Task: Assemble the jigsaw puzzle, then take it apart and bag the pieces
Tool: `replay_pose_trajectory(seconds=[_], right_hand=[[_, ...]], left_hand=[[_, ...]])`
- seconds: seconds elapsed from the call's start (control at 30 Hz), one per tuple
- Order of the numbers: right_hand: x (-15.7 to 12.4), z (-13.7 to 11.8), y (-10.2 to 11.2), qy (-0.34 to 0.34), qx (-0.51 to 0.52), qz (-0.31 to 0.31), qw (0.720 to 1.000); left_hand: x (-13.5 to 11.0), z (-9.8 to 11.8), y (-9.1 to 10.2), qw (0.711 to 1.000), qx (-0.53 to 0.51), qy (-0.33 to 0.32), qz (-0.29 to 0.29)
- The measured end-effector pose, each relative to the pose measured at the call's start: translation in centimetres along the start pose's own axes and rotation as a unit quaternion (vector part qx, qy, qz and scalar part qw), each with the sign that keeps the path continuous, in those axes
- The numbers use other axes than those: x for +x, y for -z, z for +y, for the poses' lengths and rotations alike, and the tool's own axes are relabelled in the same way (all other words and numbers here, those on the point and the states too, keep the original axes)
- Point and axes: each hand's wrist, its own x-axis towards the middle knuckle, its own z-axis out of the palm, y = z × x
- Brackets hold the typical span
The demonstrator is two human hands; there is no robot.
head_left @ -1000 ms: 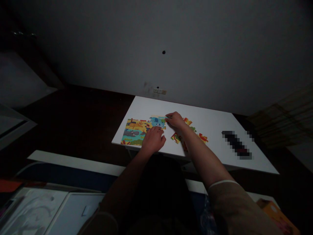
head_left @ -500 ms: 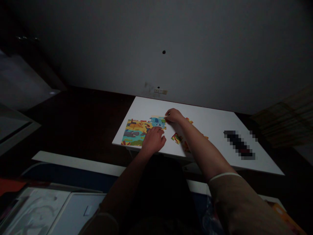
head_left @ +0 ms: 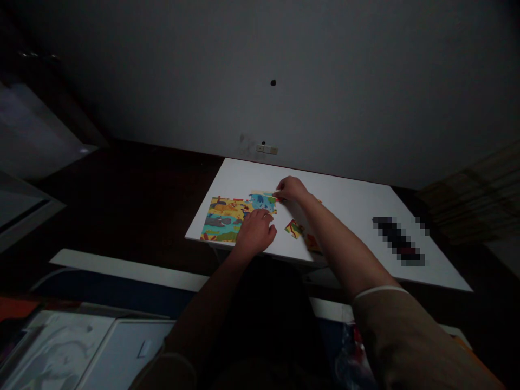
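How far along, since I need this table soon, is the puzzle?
Partly done. A joined block of pieces lies on the white table, at its near left corner. In hand: the left hand rests on that block's near edge, while the right hand touches its far right corner with its fingertips. Left: at least two loose pieces lie beside the right forearm, not yet joined.

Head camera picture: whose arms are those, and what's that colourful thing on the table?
No machine here: those are a person's own two arms. The camera sits on their head and looks down, so you see what they see. On the white table lies a partly built animal puzzle. The left hand rests on its near edge. The right hand reaches to its far corner, fingers pinched together there; it is too dark to tell if they hold a piece. Loose pieces lie beside the right arm.
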Motion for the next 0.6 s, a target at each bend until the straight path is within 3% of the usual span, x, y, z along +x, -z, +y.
replay_pose_trajectory(seconds=[0.13, 0.27, 0.37, 0.47, 0.6], right_hand=[[-0.3, 0.1, -0.1, 0.000, 0.028, 0.002, 1.000], [-0.9, 0.3, 0.0, 0.046, 0.155, -0.004, 0.987], [-1.5, 0.9, 0.0, 0.054, 0.285, 0.057, 0.955], [-2.1, 1.8, -0.1, 0.037, 0.344, 0.134, 0.929], [-3.4, 3.4, -1.1, 0.039, 0.327, 0.133, 0.935]], left_hand=[[0.0, 0.0, 0.0, 1.000, 0.003, 0.001, 0.000], [0.1, 0.0, -0.1, 1.000, 0.003, 0.000, 0.000], [0.1, 0.0, -0.1, 1.000, 0.002, 0.000, -0.002], [0.1, 0.0, -0.1, 1.000, 0.002, 0.000, -0.002], [0.1, 0.0, 0.0, 1.000, -0.001, 0.001, -0.009]])
